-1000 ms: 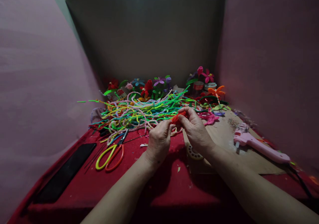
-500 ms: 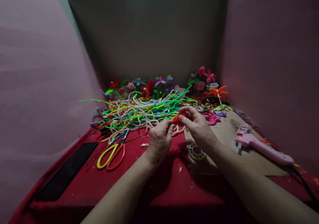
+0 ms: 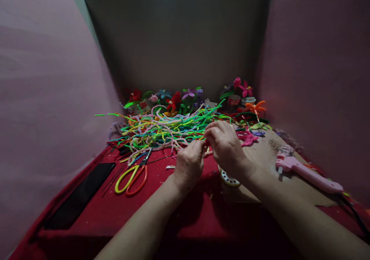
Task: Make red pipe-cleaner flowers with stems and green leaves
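Left hand (image 3: 189,163) and right hand (image 3: 224,146), frame centre: both grips pinched on red fuzzy piece (image 3: 206,142), mostly hidden. Scissors (image 3: 142,165) lie lower left.

Matt red cloth (image 3: 179,221) covers the table, its surface flecked with lint. The heaped stems (image 3: 170,131) look soft and fuzzy, like chenille, and the flowers (image 3: 189,93) share that velvety pile. The scissors (image 3: 143,163) pair metal blades with smooth, plastic-looking handles. The glue gun (image 3: 312,176) is smooth pink plastic, the board (image 3: 261,167) dull brown cardboard, the jar (image 3: 248,101) clear and glassy.
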Action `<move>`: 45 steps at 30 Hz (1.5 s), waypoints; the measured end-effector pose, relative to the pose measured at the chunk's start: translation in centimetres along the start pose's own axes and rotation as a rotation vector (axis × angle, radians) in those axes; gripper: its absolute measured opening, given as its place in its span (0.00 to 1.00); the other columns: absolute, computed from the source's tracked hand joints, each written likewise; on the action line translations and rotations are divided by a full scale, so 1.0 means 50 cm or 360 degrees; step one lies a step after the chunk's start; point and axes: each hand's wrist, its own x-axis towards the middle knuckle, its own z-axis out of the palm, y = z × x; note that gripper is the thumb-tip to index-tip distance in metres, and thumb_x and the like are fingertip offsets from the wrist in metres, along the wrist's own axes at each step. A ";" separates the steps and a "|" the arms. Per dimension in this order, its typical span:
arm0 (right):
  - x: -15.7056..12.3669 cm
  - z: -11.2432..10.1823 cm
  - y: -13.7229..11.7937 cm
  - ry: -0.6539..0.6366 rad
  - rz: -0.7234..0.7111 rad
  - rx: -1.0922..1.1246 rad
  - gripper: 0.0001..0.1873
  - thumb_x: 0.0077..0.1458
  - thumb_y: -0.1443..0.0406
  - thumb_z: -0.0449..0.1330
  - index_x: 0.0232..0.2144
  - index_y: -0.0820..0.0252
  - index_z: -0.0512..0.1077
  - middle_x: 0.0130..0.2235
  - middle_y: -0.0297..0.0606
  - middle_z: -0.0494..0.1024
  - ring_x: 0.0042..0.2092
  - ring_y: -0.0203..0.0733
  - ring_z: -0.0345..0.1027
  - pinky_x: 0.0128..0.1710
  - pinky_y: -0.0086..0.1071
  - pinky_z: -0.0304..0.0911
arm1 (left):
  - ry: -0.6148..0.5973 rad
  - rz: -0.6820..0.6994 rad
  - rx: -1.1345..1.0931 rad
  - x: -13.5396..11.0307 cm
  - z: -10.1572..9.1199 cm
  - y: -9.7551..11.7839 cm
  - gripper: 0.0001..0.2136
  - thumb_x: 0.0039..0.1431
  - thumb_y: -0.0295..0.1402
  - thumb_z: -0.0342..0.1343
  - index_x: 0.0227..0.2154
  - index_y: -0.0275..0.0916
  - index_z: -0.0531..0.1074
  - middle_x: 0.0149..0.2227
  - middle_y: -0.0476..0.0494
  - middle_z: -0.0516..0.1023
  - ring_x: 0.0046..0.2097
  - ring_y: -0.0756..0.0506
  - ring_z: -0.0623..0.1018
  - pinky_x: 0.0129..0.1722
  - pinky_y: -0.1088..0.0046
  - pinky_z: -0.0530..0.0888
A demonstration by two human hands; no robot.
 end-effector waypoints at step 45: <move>-0.128 -0.087 0.057 -0.0833 0.0990 0.1082 0.29 0.50 0.60 0.58 0.55 0.52 0.58 0.45 0.40 0.69 0.43 0.42 0.66 0.42 0.38 0.65 | -0.0165 -0.1482 -0.2511 0.037 -0.023 -0.012 0.12 0.44 0.33 0.63 0.21 0.32 0.66 0.17 0.52 0.67 0.16 0.59 0.63 0.17 0.84 0.59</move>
